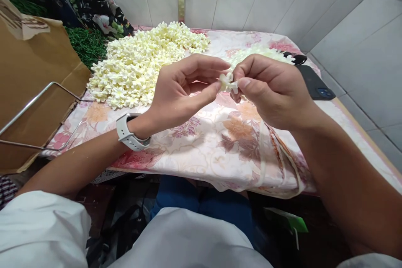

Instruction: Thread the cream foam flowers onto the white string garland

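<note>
Both my hands meet above the table, close together around small cream-white flowers [226, 81]. My left hand [185, 88], with a white watch [129, 132] at its wrist, holds a flower at the tip of the thumb, its index finger stretched out above. My right hand [273, 90] is closed, thumb pressed against the bent index finger, pinching the right-hand side of the small flowers. Whether these are one flower or two touching, I cannot tell. Behind the left hand lies a big heap of pale yellow flowers [141, 63]. Behind the right hand is a smaller pile of whiter flowers [257, 53], partly hidden.
A floral tablecloth [201, 142] covers the table against a tiled wall [245, 8]. At right lies a dark phone [314, 83]. On the left stand a brown paper bag [37, 75], a metal wire frame [28, 109], green strands [86, 46] and a floral black bag [103, 16].
</note>
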`<state>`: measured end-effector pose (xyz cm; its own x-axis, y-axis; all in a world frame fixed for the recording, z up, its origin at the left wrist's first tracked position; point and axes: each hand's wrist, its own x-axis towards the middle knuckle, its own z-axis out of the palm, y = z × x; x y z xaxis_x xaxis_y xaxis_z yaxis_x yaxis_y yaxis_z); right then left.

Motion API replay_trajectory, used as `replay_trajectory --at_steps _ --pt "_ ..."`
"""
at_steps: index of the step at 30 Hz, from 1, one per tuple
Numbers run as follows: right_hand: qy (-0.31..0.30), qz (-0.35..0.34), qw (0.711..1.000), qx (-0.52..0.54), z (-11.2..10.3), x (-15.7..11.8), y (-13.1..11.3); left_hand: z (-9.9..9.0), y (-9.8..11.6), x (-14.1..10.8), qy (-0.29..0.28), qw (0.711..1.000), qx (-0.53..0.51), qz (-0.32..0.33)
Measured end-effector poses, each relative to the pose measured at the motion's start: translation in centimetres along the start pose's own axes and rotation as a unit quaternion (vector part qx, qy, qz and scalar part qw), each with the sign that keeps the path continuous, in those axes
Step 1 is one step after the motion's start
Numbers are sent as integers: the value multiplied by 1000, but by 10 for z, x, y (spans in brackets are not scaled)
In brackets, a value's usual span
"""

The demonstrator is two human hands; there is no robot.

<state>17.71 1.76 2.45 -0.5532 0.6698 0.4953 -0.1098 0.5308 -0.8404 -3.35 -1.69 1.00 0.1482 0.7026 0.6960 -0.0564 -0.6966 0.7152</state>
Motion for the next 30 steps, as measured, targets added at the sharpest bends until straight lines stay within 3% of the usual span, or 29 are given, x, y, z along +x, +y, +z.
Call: replay_trajectory --at_steps 4,7,9,11,13,15,17,19,22,30 --pt "8 35 999 28 -5 1 -8 -7 -12 6 13 1000 8 -15" --pt "45 51 998 0 -22 4 -5 -13 -19 10 18 996 -19 -89" --pt "101 43 991 -81 -40 7 4 -15 -19 11 28 985 -61 -162" --pt "176 -8 957 -231 -56 11 14 -15 -19 11 32 969 -108 -222" --pt "218 -68 913 -339 -62 13 22 -14 -18 10 25 960 -139 -242" --pt "211 -106 917 -322 -52 12 22 -12 -19 9 17 961 -148 -235" --pt "140 -97 963 -210 -31 9 15 -9 -18 8 20 966 -145 -212" --pt "93 -90 987 -95 -7 5 4 -6 -15 9 22 974 -140 -179" --pt "66 -74 995 -14 19 0 -9 -2 -8 9 15 984 -126 -125" --pt "62 -70 995 32 25 -10 -21 2 9 2 -2 995 -101 8"
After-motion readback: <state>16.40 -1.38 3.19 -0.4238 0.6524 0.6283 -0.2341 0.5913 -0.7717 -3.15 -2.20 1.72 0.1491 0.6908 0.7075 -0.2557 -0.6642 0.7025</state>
